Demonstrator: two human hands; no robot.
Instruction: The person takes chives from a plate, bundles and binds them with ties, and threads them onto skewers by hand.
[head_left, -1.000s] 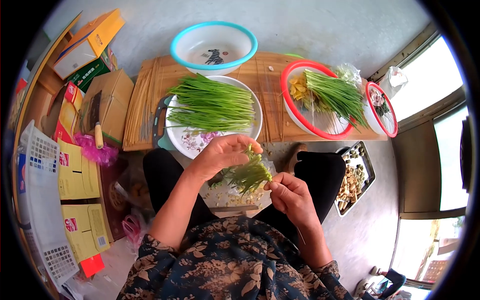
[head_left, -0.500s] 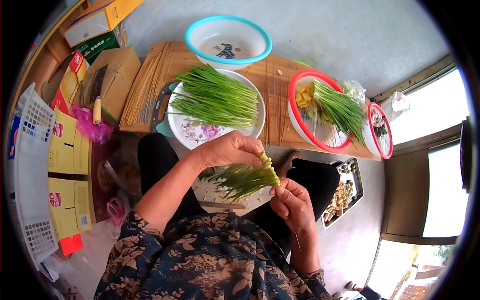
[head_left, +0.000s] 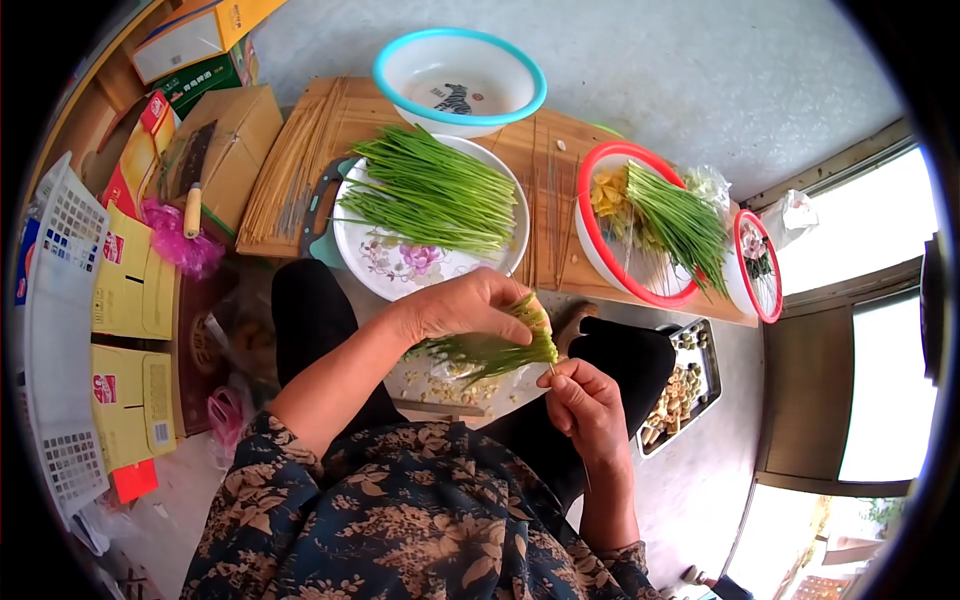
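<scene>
Chive bunch (head_left: 475,357): in person's L hand, above lap, btwn knees & just this side of table; pale cut ends in a row facing R, blades trailing L.
L hand (head_left: 470,312): thumb & fingers pressed on bunch nr cut ends.
R hand (head_left: 585,402): thumb & forefinger pinching thin skewer (head_left: 587,478), which shows above the pinch & below the fist; upper part right by bunch's lower corner. Can't tell if it pierces stalks.
Floral plate (head_left: 375,272): white, on table, nr edge; more chives (head_left: 430,190) laid across it.
Wooden table (head_left: 362,105): bamboo skewers (head_left: 285,178) spread at L end; aqua-rimmed basin (head_left: 410,75) at back w/ zebra print inside.
Red-rimmed basin (head_left: 583,190): R of plate, w/ long chives & yellow pcs.
Metal tray (head_left: 713,350): beyond R knee, lower than table, w/ small pale & dk pcs.
Knife (head_left: 193,212): wood handle, by cardboard box (head_left: 245,130), far L.
</scene>
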